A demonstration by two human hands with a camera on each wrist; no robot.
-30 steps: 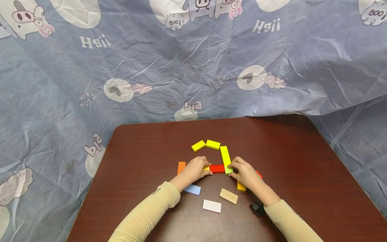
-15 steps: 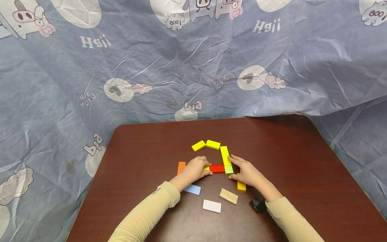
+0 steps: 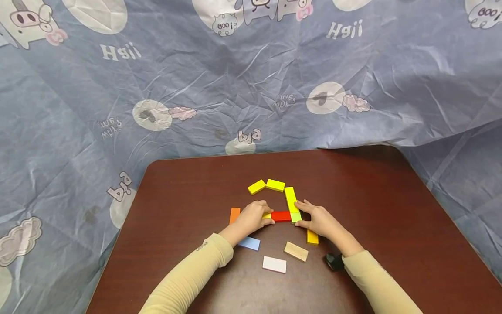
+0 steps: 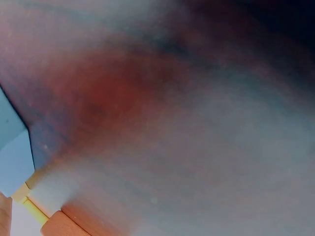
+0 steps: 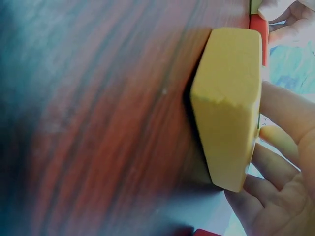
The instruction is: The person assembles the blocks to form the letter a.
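In the head view, my left hand (image 3: pixel 251 216) pinches a small yellow block (image 3: pixel 267 216) at the left end of a red block (image 3: pixel 281 216). A light green block (image 3: pixel 296 217) adjoins the red one's right end. From there a long yellow block (image 3: pixel 291 199) runs away toward the back. My right hand (image 3: pixel 323 221) has its fingers spread, fingertips at the long yellow block's side and thumb by the green block's front corner. An amber block (image 3: pixel 312 237) lies partly under that hand; the right wrist view shows this amber block (image 5: pixel 226 98) large, in front of the fingers.
Two more yellow blocks (image 3: pixel 276 185) curve along the back. Nearer lie blue (image 3: pixel 249 243), white (image 3: pixel 274 264) and plain wooden (image 3: pixel 296 251) blocks. An orange block (image 3: pixel 235 215) stands left of the left hand. A black object (image 3: pixel 334 261) sits by the right wrist.
My right hand let go of the green block, spread its fingers, then brought its thumb back close to it. The left hand keeps its pinch. The head view tilts slightly.
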